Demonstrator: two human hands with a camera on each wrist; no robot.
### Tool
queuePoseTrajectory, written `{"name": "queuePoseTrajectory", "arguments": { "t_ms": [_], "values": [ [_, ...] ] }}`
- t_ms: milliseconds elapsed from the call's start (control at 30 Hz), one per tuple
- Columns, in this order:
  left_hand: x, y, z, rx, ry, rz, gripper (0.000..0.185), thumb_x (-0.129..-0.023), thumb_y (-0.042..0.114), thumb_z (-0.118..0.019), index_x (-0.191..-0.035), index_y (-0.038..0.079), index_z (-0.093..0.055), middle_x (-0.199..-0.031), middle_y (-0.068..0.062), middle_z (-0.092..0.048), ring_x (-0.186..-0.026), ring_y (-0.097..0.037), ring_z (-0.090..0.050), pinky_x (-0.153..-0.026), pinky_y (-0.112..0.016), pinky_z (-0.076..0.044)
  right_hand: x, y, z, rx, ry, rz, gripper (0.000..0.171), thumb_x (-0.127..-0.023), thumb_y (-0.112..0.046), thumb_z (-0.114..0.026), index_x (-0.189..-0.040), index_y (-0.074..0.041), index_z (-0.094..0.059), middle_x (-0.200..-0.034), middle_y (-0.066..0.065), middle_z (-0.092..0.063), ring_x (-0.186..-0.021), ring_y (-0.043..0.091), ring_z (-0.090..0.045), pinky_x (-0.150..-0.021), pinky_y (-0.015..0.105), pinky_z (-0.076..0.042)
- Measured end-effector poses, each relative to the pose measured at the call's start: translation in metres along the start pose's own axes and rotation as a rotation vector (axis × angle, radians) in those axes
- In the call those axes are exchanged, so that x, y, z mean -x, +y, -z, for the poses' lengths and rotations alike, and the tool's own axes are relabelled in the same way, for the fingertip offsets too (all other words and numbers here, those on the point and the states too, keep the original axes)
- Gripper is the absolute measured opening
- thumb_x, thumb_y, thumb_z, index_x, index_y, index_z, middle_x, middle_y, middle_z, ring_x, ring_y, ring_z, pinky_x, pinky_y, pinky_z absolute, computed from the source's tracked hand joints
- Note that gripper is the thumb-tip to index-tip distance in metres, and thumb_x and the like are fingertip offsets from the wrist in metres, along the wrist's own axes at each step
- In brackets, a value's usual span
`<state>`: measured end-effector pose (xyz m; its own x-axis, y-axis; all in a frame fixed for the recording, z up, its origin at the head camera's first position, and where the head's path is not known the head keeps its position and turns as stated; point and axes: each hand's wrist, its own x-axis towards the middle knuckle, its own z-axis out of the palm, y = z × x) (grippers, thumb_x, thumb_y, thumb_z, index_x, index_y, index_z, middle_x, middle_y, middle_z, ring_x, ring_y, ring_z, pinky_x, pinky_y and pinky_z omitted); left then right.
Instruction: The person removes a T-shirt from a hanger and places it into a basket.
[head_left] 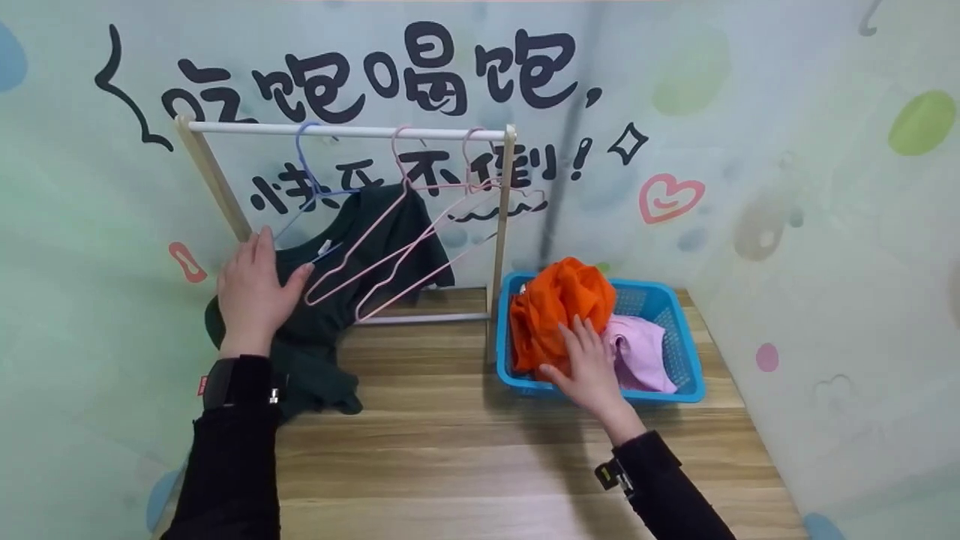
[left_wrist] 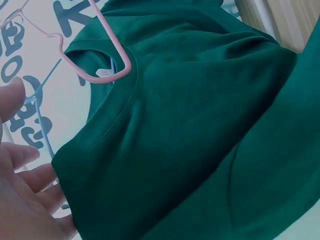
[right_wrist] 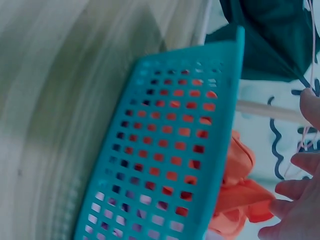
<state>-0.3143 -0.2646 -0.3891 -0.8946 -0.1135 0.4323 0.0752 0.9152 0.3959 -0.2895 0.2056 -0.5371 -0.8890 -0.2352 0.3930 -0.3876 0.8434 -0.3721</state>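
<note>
A dark green short-sleeved shirt [head_left: 311,341] hangs lopsided from a blue hanger [head_left: 302,157] on the rack. At its left shoulder is my left hand [head_left: 251,292], thumb spread, with fingertips right at the shirt's edge in the left wrist view. Over the blue basket [head_left: 694,386] my right hand [head_left: 591,375] reaches with loosely extended fingers. Those fingers overlap a crumpled orange garment [head_left: 564,296] in the head view and come close beside it in the right wrist view. A folded light pink garment [head_left: 643,356] lies to the right in the same basket.
The rack has a white top rod [head_left: 247,129] and wooden posts [head_left: 214,180]. Two empty pink hangers [left_wrist: 129,66] hang in front of and beside the shirt. Basket and rack stand on a wood-grain tabletop [head_left: 450,450], against a printed wall [head_left: 765,135].
</note>
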Motion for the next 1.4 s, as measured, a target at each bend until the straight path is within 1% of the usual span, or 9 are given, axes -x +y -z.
{"name": "queuePoseTrajectory", "arguments": {
  "t_ms": [133, 233, 367, 467, 700, 967, 1167, 1267, 1400],
  "values": [
    [-0.004, -0.001, -0.001, -0.005, -0.017, 0.036, 0.073, -0.100, 0.039, -0.056, -0.150, -0.005, -0.028, -0.140, -0.035, -0.043, -0.126, -0.051, -0.042, -0.104, -0.067, -0.028, 0.006, -0.004, -0.007, 0.024, 0.020, 0.034, 0.074, -0.089, -0.041, -0.073, -0.146, -0.002, -0.045, -0.153, 0.028, -0.034, -0.143, 0.044, -0.024, -0.110, 0.069, -0.015],
    [-0.006, 0.001, -0.001, 0.004, -0.023, 0.070, 0.064, -0.101, 0.033, -0.055, -0.147, -0.006, -0.033, -0.132, -0.036, -0.048, -0.118, -0.052, -0.048, -0.098, -0.067, -0.035, 0.010, -0.007, -0.012, 0.003, 0.017, 0.053, 0.073, -0.089, -0.040, -0.073, -0.146, -0.003, -0.044, -0.153, 0.027, -0.033, -0.144, 0.044, -0.024, -0.111, 0.068, -0.015],
    [-0.010, 0.005, -0.002, 0.015, -0.005, 0.108, 0.039, -0.102, 0.019, -0.053, -0.131, -0.008, -0.051, -0.117, -0.033, -0.057, -0.103, -0.050, -0.056, -0.082, -0.065, -0.046, 0.012, -0.012, -0.015, -0.035, -0.002, 0.065, 0.073, -0.090, -0.038, -0.072, -0.147, -0.004, -0.043, -0.154, 0.027, -0.032, -0.144, 0.044, -0.022, -0.111, 0.067, -0.015],
    [-0.011, 0.008, -0.002, 0.022, 0.008, 0.138, 0.027, -0.103, 0.014, -0.050, -0.118, -0.006, -0.059, -0.108, -0.030, -0.060, -0.096, -0.048, -0.059, -0.074, -0.063, -0.048, 0.012, -0.016, -0.017, -0.052, -0.016, 0.068, 0.073, -0.090, -0.038, -0.072, -0.148, -0.004, -0.042, -0.155, 0.026, -0.031, -0.145, 0.043, -0.021, -0.111, 0.067, -0.014],
    [-0.012, 0.012, -0.005, 0.061, 0.069, 0.148, 0.023, -0.103, 0.012, -0.049, -0.113, -0.005, -0.061, -0.105, -0.027, -0.063, -0.094, -0.045, -0.059, -0.077, -0.059, -0.048, 0.012, -0.022, -0.023, -0.085, -0.025, 0.090, 0.074, -0.090, -0.038, -0.072, -0.149, -0.005, -0.040, -0.156, 0.024, -0.030, -0.145, 0.041, -0.020, -0.112, 0.066, -0.014],
    [-0.010, 0.011, 0.001, 0.093, 0.224, 0.121, 0.023, -0.103, 0.013, -0.052, -0.112, -0.005, -0.062, -0.106, -0.025, -0.065, -0.096, -0.042, -0.062, -0.081, -0.056, -0.051, 0.013, -0.023, -0.027, -0.094, -0.005, 0.099, 0.075, -0.089, -0.036, -0.074, -0.148, -0.003, -0.042, -0.155, 0.024, -0.031, -0.144, 0.043, -0.023, -0.111, 0.067, -0.015],
    [0.002, 0.000, -0.005, 0.097, 0.327, 0.045, 0.021, -0.102, 0.014, -0.054, -0.106, -0.004, -0.063, -0.100, -0.024, -0.066, -0.092, -0.041, -0.063, -0.072, -0.054, -0.051, 0.014, -0.023, -0.027, -0.080, -0.007, 0.104, 0.074, -0.090, -0.038, -0.072, -0.148, -0.004, -0.041, -0.155, 0.025, -0.032, -0.145, 0.041, -0.023, -0.112, 0.066, -0.015],
    [0.012, -0.010, -0.014, 0.108, 0.314, 0.037, 0.020, -0.103, 0.014, -0.052, -0.103, -0.003, -0.063, -0.096, -0.023, -0.066, -0.086, -0.042, -0.062, -0.068, -0.055, -0.049, 0.014, -0.023, -0.028, -0.077, -0.010, 0.108, 0.074, -0.090, -0.039, -0.071, -0.149, -0.004, -0.041, -0.155, 0.025, -0.031, -0.145, 0.040, -0.022, -0.112, 0.066, -0.015],
    [0.027, -0.027, -0.029, 0.099, 0.254, 0.062, 0.018, -0.103, 0.012, -0.052, -0.103, -0.002, -0.063, -0.095, -0.023, -0.066, -0.084, -0.042, -0.063, -0.067, -0.055, -0.048, 0.015, -0.023, -0.030, -0.072, 0.003, 0.118, 0.074, -0.090, -0.038, -0.072, -0.148, -0.004, -0.042, -0.154, 0.025, -0.033, -0.144, 0.041, -0.024, -0.111, 0.067, -0.017]
  ]
}}
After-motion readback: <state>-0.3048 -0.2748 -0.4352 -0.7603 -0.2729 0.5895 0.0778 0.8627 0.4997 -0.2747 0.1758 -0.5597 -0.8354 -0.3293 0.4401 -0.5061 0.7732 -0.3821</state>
